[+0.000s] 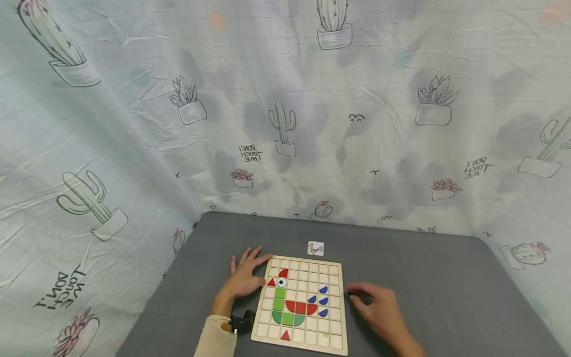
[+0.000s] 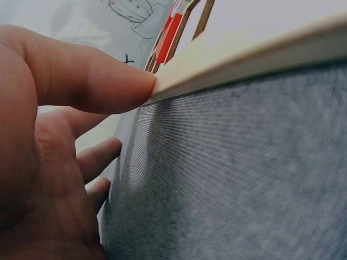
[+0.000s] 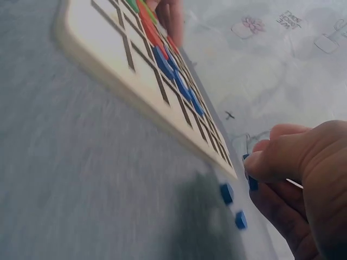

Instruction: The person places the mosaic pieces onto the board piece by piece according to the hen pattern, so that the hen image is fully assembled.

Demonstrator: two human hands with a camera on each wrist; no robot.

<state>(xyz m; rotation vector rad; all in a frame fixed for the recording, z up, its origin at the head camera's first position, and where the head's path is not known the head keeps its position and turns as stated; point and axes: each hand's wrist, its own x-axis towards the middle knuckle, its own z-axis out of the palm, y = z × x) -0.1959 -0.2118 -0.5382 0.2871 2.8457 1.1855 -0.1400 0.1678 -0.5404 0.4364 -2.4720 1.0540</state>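
A light wooden grid board [image 1: 304, 278] lies on the grey table with coloured pieces set in its cells. My left hand [image 1: 245, 277] rests at its left side, fingers extended, the thumb [image 2: 116, 81] touching the board's edge. To the right of the board, my right hand [image 1: 378, 310] pinches a small blue piece [image 3: 251, 182] between thumb and fingers; much of that piece is hidden. Two more blue pieces, one nearer [image 3: 226, 193] and one beyond it [image 3: 241, 220], lie on the table beneath this hand. Several blue half-rounds [image 1: 323, 301] sit in the right part of the grid.
Green squares [image 1: 279, 293], red pieces [image 1: 301, 308], an eye tile [image 1: 281, 282] and a red triangle [image 1: 285, 335] also occupy cells. Behind the board lies a small picture card [image 1: 315, 248]. A cactus-print curtain [image 1: 285, 124] hangs around the grey table [image 1: 401, 258].
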